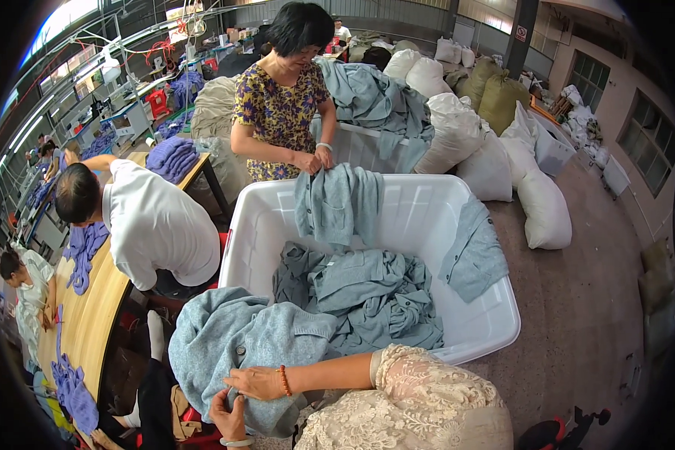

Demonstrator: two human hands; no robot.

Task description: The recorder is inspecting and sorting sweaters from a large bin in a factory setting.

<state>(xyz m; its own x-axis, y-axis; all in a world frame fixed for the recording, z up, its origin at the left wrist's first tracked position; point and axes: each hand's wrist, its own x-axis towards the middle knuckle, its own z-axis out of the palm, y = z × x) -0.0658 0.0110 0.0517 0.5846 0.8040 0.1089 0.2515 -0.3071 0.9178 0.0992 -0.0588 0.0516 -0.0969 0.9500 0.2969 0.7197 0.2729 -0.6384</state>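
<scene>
A light blue-grey knitted cardigan (pixel 251 330) with buttons is bunched over the near left rim of a big white plastic tub (pixel 469 247). My right hand (pixel 255 381), with a beaded bracelet on its wrist, lies on the cardigan with its fingers drawn together on the fabric. Just below it, my left hand (pixel 227 415), with a pale bangle, pinches the cloth between thumb and fingers. The fingertips meet close to the cardigan's edge. Inside the tub lies a heap of similar cardigans (pixel 375 292), and another cardigan (pixel 474 251) hangs over the right rim.
Across the tub, a person in a patterned dress (pixel 285 112) holds up a cardigan (pixel 337 202). A person in white (pixel 157 217) bends at a wooden table (pixel 101 300) with purple garments. Another full tub (pixel 367 146) and several stuffed sacks (pixel 540 206) stand behind.
</scene>
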